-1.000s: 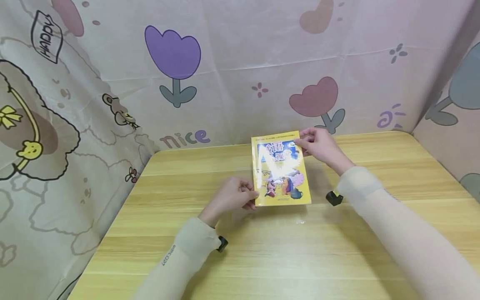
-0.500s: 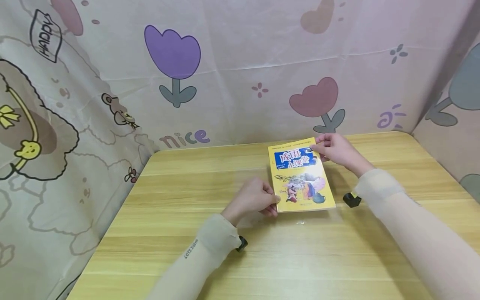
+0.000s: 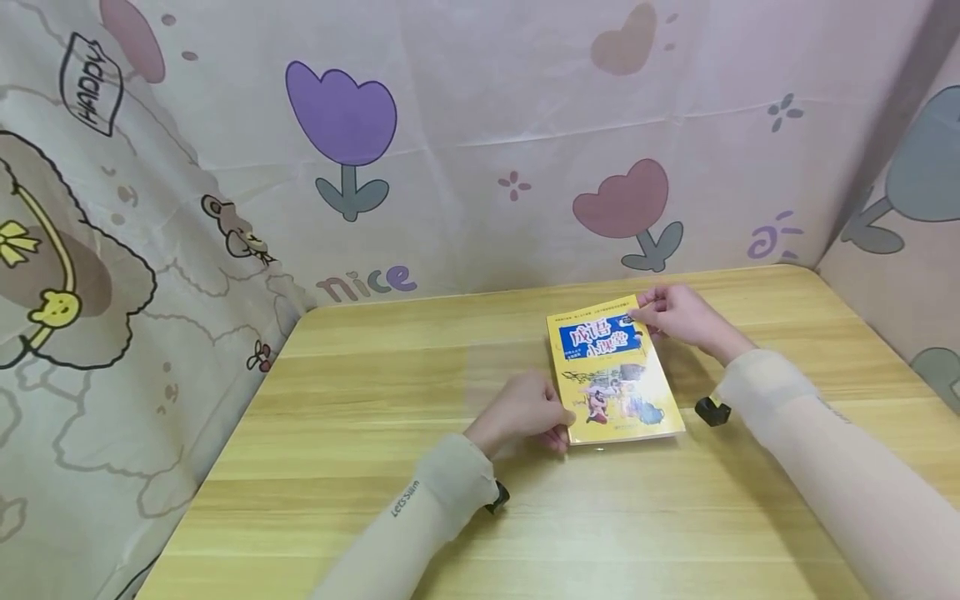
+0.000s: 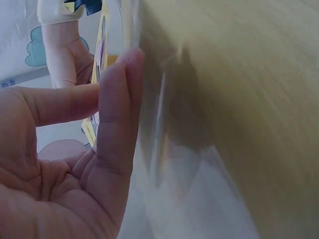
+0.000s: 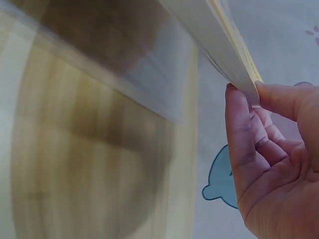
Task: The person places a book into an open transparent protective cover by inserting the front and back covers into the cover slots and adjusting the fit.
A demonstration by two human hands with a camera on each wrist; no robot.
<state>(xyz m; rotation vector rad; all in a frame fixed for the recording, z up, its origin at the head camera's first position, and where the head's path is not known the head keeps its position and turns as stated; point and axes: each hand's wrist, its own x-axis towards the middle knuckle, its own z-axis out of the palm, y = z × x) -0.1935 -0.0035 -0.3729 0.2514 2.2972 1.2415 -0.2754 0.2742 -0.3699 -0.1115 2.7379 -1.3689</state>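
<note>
I hold one yellow book (image 3: 611,375) just above one wooden table (image 3: 360,400), right of centre. My left hand (image 3: 525,410) pinches its near left corner, my right hand (image 3: 682,317) its far right corner.

One book (image 3: 611,375), two hands (image 3: 522,410) (image 3: 684,318), two sleeves (image 3: 420,508) (image 3: 810,433), one table (image 3: 352,417).

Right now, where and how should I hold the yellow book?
Probably by its side edges, near-left and far-right corners, one hand from each side: left hand and right hand pinch it there. The yellow book looks thin and flat, cover up, and the right wrist view shows fingers beneath its edge, so thumb above, fingers below should suit.
</note>
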